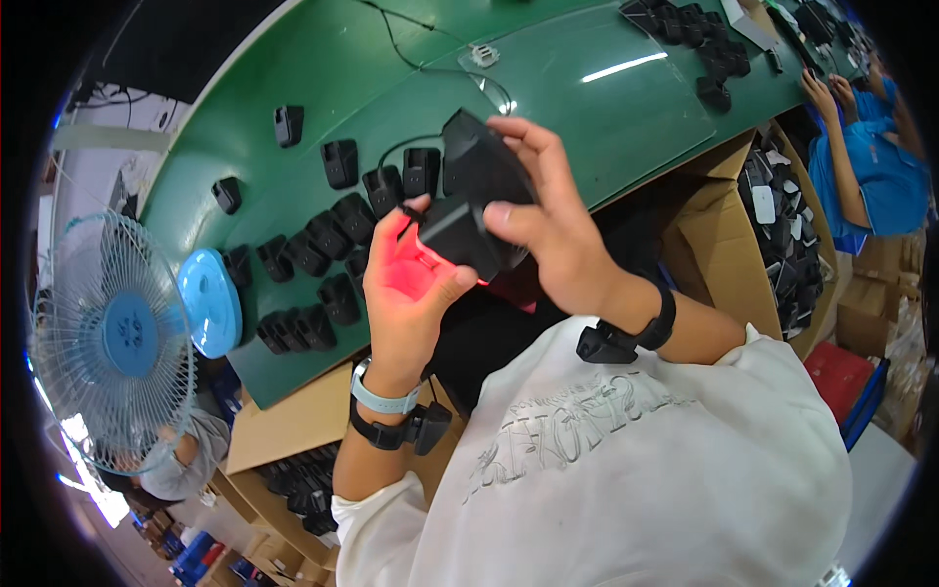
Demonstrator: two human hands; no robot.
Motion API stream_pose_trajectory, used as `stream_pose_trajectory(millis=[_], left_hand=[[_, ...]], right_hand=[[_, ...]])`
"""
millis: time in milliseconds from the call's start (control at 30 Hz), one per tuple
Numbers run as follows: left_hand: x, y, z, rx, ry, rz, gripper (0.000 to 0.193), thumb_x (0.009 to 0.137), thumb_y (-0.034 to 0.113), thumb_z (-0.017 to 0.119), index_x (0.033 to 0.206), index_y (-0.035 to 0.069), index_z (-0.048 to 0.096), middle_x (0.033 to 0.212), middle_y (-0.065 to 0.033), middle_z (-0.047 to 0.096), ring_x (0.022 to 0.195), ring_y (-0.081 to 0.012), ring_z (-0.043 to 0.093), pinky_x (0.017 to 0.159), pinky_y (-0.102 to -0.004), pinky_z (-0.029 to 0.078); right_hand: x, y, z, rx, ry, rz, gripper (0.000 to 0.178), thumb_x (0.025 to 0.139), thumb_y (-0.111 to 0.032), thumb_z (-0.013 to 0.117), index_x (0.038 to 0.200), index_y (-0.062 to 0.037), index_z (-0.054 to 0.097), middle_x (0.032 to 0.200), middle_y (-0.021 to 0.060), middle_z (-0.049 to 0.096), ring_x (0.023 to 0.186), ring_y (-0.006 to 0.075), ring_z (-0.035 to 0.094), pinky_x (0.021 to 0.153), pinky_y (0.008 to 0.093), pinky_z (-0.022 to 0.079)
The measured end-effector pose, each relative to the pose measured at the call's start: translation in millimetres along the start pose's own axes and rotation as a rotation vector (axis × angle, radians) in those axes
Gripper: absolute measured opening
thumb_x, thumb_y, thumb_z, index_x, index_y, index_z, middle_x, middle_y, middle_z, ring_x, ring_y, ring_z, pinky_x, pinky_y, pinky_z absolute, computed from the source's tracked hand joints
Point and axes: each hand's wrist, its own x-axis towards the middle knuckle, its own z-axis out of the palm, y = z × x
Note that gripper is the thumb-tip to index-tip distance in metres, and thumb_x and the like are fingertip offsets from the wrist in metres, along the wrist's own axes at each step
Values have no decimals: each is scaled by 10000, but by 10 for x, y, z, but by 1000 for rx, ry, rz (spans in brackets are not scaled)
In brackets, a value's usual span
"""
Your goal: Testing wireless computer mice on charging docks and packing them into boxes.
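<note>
Both of my hands hold a black angular plastic device (477,166) above the table's near edge. My right hand (562,220) grips its upper right side, thumb across the front and fingers behind. My left hand (406,284) is closed round its lower left end, a smaller black block (458,233). I cannot tell whether block and device are one piece. Red light glows on my left palm from that end. A thin black cable (396,147) runs beside the device. Just beyond my left hand stand several black plastic units (354,217) in loose rows.
A green table (284,210) curves across the front. A fan (130,333) and a blue round lid-like thing (209,303) are at left. Cardboard boxes of black parts stand near left (284,416) and right (719,254). At far right, a person in blue (871,166) works at the table.
</note>
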Motion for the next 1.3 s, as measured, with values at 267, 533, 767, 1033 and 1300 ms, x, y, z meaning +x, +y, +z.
stream_pose_trajectory(millis=[267,533,767,1033,1300], left_hand=[[-67,-98,-51,-227,52,-61,804,741,40,878,1404,61,424,1328,-79,552,1224,-227,567,1050,-403,494],[-57,-182,-161,-72,-83,-20,808,858,199,754,1515,39,311,1428,-120,492,1298,-262,533,1082,-426,477],[43,-76,-51,-557,-152,-168,616,795,24,605,1392,30,452,1320,-167,583,1203,-315,589,1054,-431,458],[-19,-236,-105,-33,1,-137,411,726,-55,723,1058,74,517,924,-39,600,881,-162,593,804,-284,489],[29,-220,-74,23,-41,-121,333,697,-59,705,904,74,481,818,-22,589,792,-91,536,739,-242,449]], right_hand=[[-119,-24,62,-567,-114,-573,763,809,-43,723,1438,-14,293,1467,276,380,1347,391,411,1137,477,325],[-139,-36,76,-561,-111,-570,793,790,-39,769,1432,-24,304,1473,276,385,1353,406,423,1132,484,344],[76,-107,-310,-713,110,-361,681,805,-18,718,1404,-49,396,1368,156,528,1242,253,542,1084,385,417],[275,367,-1581,-1349,424,-284,536,780,-101,688,1280,-34,507,1200,210,591,1141,421,526,1008,498,417],[180,186,-1166,-1384,356,-606,392,775,-34,699,1150,-46,586,1123,163,617,1082,364,562,956,436,456]])
